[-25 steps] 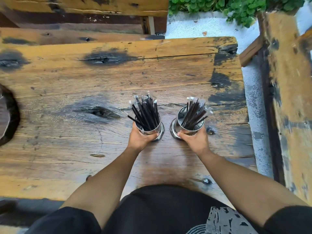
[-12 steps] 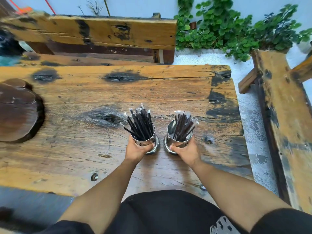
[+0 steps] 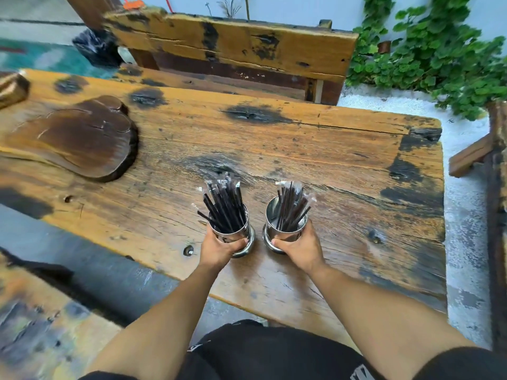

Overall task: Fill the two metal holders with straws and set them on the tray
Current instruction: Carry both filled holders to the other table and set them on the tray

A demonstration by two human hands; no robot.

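Two shiny metal holders stand upright side by side on the wooden table (image 3: 343, 171). The left holder (image 3: 238, 235) is packed with black wrapped straws (image 3: 223, 204); my left hand (image 3: 219, 249) grips its near side. The right holder (image 3: 285, 231) carries fewer black straws (image 3: 290, 207), and my right hand (image 3: 301, 249) grips it from the near side. A dark brown, irregular wooden tray (image 3: 79, 138) lies flat at the table's left, well away from both holders.
A wooden bench (image 3: 233, 48) runs along the table's far side, and another bench (image 3: 35, 311) sits at the near left. Green plants (image 3: 439, 50) and a wooden frame (image 3: 496, 187) stand to the right. A black bag (image 3: 96, 49) lies at far left.
The view has swung left and up, bringing the dark tray further into sight. Both hands keep their grip on the holders, which stay close together on the table.
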